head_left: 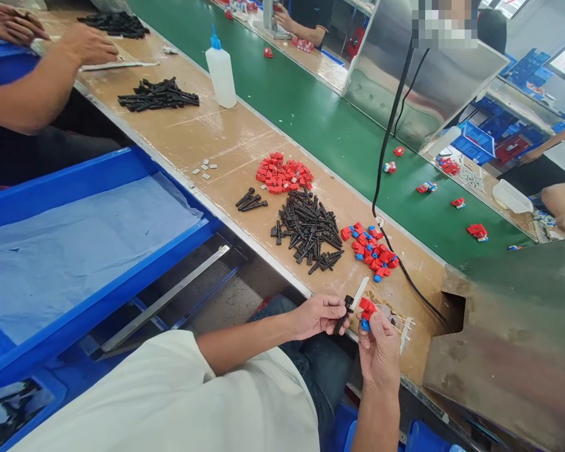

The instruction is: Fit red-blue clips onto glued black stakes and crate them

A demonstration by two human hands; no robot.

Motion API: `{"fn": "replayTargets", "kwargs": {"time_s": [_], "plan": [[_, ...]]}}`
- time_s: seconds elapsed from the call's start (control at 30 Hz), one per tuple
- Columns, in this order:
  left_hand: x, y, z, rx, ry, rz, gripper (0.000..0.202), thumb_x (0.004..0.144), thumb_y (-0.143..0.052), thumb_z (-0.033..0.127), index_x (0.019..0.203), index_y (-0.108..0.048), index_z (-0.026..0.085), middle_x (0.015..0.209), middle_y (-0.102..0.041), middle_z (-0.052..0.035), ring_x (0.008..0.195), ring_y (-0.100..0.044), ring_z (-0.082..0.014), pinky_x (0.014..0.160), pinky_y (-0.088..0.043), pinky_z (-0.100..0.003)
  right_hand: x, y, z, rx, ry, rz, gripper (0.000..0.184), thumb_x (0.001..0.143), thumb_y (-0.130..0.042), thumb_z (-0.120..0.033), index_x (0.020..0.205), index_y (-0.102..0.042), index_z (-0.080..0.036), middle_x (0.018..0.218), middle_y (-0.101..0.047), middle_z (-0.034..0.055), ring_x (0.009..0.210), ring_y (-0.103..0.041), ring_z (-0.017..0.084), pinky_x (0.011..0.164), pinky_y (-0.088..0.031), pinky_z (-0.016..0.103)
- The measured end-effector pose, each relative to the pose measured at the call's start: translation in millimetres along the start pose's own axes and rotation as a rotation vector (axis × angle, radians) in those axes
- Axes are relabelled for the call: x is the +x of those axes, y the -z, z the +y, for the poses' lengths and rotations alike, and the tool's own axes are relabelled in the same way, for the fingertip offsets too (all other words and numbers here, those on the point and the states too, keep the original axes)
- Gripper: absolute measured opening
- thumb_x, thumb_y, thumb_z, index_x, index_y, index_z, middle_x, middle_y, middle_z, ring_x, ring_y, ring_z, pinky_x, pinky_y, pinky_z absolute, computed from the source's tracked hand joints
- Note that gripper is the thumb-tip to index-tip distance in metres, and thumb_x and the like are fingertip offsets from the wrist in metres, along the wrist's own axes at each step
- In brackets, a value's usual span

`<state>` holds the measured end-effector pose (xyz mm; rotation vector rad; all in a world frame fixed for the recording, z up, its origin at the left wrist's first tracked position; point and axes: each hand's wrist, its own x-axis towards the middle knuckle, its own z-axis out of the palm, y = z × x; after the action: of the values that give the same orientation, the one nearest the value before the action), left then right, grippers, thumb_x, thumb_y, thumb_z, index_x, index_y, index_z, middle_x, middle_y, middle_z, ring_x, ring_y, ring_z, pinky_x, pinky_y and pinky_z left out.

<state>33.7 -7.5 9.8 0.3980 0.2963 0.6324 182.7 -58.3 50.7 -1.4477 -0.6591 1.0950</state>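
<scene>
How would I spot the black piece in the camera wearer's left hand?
Find the brown worktable beside the green strip. At its near edge, lower middle, the left hand pinches the black piece, near the red-and-blue part in the right hand. Unlike the heaped black pieces beyond, it is held, not lying loose.

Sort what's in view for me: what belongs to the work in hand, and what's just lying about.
Likely part of the work:
- black part in the left hand
- red-and-blue piece in the right hand
- pile of black parts
- red-and-blue pile

Seemingly just lying about:
- blue-capped bottle
- small pale pieces
</scene>
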Motion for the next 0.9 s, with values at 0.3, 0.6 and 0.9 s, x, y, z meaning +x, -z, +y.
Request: {"fn": "replayTargets", "kwargs": {"time_s": [0.3,0.6,0.9], "plan": [[-3.0,-7.8,-2.6,0.257,-0.067,0.025,0.054,0.065,-0.083,0.061,0.074,-0.057,0.014,0.066,-0.064,-0.0022,0.052,-0.059,-0.0097,0.042,-0.036,-0.019,-13.1,-1.6,0.8,-0.033,0.049,0.093,0.052,0.066,-0.085,-0.055,0.099,-0.074,-0.017,0.061,-0.058,-0.0024,0.045,-0.044,0.007,0.035,-0.031,0.017],[-7.5,-6.4,9.0,0.579,-0.077,0.022,0.057,0.07,-0.073,0.07,0.076,-0.054,0.017,0.057,-0.058,0.0029,0.04,-0.046,-0.0058,0.04,-0.033,-0.019,-23.4,-4.6,2.6,-0.164,0.072,0.113,0.055,0.072,-0.081,-0.056,0.107,-0.073,-0.015,0.069,-0.065,0.001,0.049,-0.05,0.008,0.042,-0.043,0.021],[-12.8,-5.3,22.8,0.831,-0.078,-0.07,0.047,0.082,-0.062,0.063,0.072,-0.047,0.019,0.059,-0.052,0.0035,0.048,-0.043,-0.0077,0.048,-0.033,-0.021,-38.1,-17.9,17.9,-0.349,0.218,0.221,0.053,0.081,-0.071,-0.06,0.112,-0.071,-0.017,0.08,-0.069,0.0034,0.049,-0.052,0.009,0.045,-0.046,0.023]]}}
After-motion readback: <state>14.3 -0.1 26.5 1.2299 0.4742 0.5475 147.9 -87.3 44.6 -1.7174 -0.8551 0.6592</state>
